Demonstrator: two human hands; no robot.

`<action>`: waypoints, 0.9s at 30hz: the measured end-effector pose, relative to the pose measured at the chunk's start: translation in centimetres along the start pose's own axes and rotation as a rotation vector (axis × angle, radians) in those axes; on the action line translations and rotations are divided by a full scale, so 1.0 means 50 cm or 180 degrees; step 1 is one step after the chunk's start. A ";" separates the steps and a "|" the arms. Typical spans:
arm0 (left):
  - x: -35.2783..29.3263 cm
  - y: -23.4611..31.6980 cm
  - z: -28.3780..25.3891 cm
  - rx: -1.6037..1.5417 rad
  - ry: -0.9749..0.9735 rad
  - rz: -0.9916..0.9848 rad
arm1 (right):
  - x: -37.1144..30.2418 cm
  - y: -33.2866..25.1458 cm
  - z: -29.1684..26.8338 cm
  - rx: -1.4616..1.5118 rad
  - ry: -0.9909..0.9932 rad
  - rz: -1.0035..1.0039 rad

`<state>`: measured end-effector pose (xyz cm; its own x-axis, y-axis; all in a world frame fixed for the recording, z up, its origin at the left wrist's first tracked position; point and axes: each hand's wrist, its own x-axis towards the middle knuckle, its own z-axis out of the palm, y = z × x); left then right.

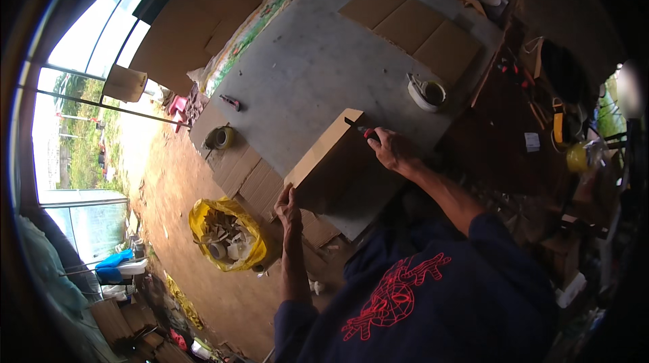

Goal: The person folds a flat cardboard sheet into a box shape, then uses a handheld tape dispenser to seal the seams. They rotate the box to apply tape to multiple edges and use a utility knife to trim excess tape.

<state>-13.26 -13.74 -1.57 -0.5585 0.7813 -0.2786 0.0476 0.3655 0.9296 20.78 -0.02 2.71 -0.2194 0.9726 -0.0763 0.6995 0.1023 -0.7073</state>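
A cardboard box or folded cardboard piece [323, 150] stands at the near edge of the grey table [304, 72]. Its narrow tan upper face is lit, while the side toward me lies in dark shade. My left hand [289, 207] pinches its lower left corner. In my right hand [395, 151] is a utility knife [371, 134] with a black and red handle. The knife's dark front end reaches over the far right end of the tan face; whether the blade touches the cardboard I cannot tell.
On the table lie a flat cardboard sheet [412, 28], a tape roll [427, 93] and a small red-and-black cutter [230, 102]. Another tape roll [220, 138] rests on cardboard at the left edge. A yellow bag of scraps [228, 234] stands on the floor at left.
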 end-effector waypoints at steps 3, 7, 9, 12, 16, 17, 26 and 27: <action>0.004 0.000 -0.001 -0.0035 -0.0064 0.0074 | 0.015 0.010 0.011 -0.0088 0.0074 -0.0044; 0.002 0.006 0.000 0.0002 -0.0069 0.0146 | 0.016 0.008 0.007 -0.0204 0.0236 -0.0166; -0.001 -0.003 -0.004 0.0123 -0.0030 0.0358 | 0.017 0.005 0.004 -0.0249 0.0260 -0.0162; 0.002 -0.016 -0.008 -0.0118 -0.0067 0.0431 | 0.016 0.009 0.000 -0.0230 0.0150 -0.0122; -0.003 0.000 -0.002 -0.0126 -0.0131 0.0144 | 0.021 0.021 0.005 -0.0096 0.0148 -0.0044; -0.001 -0.001 -0.001 -0.0127 -0.0134 0.0090 | 0.023 0.022 0.007 -0.0126 0.0196 0.0014; 0.002 -0.005 -0.036 0.0040 -0.0089 0.0185 | 0.043 0.057 0.005 -0.0701 0.0191 -0.0164; -0.002 0.005 -0.033 0.0116 -0.0111 0.0161 | 0.066 0.136 0.002 -0.0641 0.0798 0.1038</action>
<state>-14.57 -14.57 -0.90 -0.5256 0.8161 -0.2404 0.1055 0.3429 0.9334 24.76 3.84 -2.41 0.1882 0.9787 -0.0822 0.8285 -0.2031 -0.5218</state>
